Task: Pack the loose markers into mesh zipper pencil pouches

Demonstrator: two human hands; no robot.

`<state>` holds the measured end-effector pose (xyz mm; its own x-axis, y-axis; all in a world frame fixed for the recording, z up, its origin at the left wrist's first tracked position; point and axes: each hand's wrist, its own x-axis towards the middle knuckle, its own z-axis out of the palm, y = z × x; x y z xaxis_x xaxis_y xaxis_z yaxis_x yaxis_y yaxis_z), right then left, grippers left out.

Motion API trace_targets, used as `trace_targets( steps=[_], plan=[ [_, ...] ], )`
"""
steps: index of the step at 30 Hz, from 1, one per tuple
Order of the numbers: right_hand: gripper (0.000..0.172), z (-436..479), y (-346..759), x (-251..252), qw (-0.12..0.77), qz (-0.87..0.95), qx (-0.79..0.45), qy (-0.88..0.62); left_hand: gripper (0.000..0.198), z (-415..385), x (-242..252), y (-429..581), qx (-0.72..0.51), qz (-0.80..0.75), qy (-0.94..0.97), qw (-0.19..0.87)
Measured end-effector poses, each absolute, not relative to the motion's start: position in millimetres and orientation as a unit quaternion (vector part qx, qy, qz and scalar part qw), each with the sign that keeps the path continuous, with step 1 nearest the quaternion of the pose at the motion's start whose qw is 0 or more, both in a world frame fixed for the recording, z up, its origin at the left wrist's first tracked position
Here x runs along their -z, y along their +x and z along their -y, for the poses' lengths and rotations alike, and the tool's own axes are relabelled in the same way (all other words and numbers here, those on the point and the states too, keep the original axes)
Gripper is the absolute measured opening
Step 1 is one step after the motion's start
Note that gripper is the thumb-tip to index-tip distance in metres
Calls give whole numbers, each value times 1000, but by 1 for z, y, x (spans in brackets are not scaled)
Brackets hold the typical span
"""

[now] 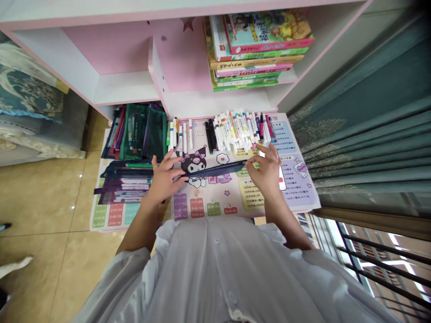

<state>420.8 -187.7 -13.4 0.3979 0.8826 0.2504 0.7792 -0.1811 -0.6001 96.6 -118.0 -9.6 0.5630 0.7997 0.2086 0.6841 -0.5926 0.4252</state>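
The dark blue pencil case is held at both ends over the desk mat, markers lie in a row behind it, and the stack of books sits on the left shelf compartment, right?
Not quite. The head view shows the stack of books in the right shelf compartment, not the left. The rest holds: left hand and right hand hold the dark blue pencil case over the desk mat, markers behind.

Home setting, likely a child's study corner: pink shelf unit [141, 58] with stacked children's books [259, 45], cartoon desk mat [215, 188], window curtain [370, 125], tiled floor [43, 197].

mat print [208, 208] too small to read, marker colours [235, 128] (mostly) unclear
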Motion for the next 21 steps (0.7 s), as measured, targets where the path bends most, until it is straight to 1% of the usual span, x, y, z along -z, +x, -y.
trace_targets(
  steps=[9, 21],
  plan=[
    [16, 187, 426, 15, 345, 541, -58, -765, 15, 119, 10, 98, -193, -429, 870, 146],
    [16, 187, 433, 17, 362, 527, -62, -766, 13, 117, 7, 99, -188, -432, 869, 154]
  ],
)
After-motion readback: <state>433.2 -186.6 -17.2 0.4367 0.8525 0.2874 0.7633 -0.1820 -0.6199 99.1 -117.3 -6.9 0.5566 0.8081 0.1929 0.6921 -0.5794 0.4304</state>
